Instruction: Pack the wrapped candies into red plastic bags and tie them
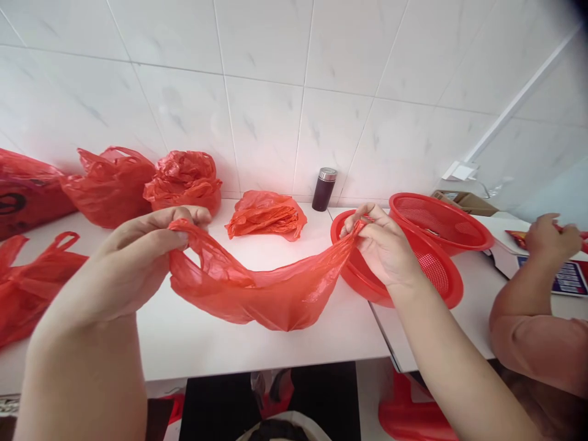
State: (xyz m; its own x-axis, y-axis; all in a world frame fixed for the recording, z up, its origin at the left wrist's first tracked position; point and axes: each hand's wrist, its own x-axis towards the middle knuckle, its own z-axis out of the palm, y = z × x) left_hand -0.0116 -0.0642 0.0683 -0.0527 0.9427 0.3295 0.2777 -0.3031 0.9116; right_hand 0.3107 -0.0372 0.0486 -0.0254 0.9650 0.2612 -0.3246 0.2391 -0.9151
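Note:
A thin red plastic bag (280, 300) hangs stretched between my two hands above the white table (193, 349), sagging in the middle. My left hand (142, 257) pinches its left end between thumb and fingers. At the other end, my right hand (381, 245) grips the gathered plastic with closed fingers, over the red basket. Behind the held bag, a folded stack of red bags (266, 214) lies on the table near the wall.
Red bags (110, 187) stand at the left, one bundle (184, 180) beside them. A dark bottle (324, 190) stands by the wall. Red baskets (452, 282) overlap at the right. Another person's arm (521, 294) is beside a scale (565, 275) at far right.

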